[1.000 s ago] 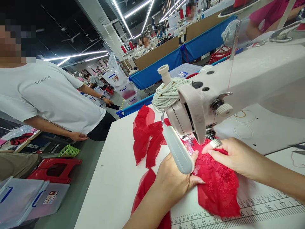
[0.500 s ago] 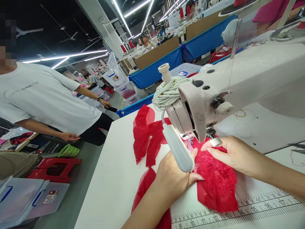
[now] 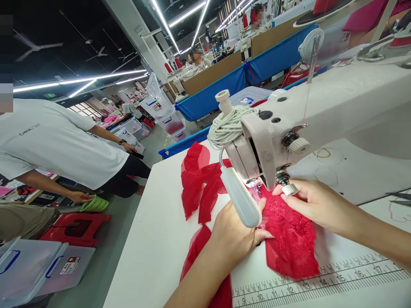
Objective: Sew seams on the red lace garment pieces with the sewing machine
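A white sewing machine (image 3: 327, 115) stands on the white table (image 3: 154, 239). Red lace fabric (image 3: 292, 239) lies under its needle (image 3: 257, 188), with sheer red fabric (image 3: 199, 184) trailing behind to the left. My left hand (image 3: 234, 237) presses flat on the lace just left of the needle, partly hidden by the machine's white lamp (image 3: 240, 196). My right hand (image 3: 316, 205) rests on the lace right of the needle, fingers stretched toward the presser foot.
A printed ruler (image 3: 321, 282) runs along the table's front edge. A person in a white T-shirt (image 3: 58, 141) bends toward a green basket (image 3: 94, 204) on the left. A red stool (image 3: 77, 224) and clear plastic bins (image 3: 38, 265) sit on the floor.
The red lace has fed a little further back under the needle with both hands following. The person in the white T-shirt has bent lower and moved left.
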`<state>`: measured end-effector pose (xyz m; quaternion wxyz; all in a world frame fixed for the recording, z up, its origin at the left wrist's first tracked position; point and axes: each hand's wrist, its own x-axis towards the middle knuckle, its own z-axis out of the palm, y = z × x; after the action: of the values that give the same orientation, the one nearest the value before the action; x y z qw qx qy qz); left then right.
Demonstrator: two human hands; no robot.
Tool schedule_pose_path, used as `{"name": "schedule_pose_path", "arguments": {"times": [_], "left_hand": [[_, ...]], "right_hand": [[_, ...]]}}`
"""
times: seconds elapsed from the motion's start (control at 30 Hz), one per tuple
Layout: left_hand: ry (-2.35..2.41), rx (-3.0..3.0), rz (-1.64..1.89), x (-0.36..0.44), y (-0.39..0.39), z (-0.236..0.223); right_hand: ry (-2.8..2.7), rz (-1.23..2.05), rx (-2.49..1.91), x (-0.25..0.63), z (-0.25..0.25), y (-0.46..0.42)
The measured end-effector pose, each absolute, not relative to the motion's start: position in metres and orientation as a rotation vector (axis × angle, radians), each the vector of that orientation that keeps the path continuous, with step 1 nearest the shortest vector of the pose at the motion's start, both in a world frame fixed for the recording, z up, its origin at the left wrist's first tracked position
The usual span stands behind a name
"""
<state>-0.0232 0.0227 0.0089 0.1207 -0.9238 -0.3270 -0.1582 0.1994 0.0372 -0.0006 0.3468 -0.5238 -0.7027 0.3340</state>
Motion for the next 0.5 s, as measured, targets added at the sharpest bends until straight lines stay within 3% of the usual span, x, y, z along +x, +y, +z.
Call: {"name": "schedule_pose_path", "arguments": {"times": [0.5], "left_hand": [[-0.963, -2.731, -0.525, -0.022, 0.022, 0.013]], "right_hand": [[-2.007, 0.631, -1.360, 0.206, 0.024, 0.053]]}}
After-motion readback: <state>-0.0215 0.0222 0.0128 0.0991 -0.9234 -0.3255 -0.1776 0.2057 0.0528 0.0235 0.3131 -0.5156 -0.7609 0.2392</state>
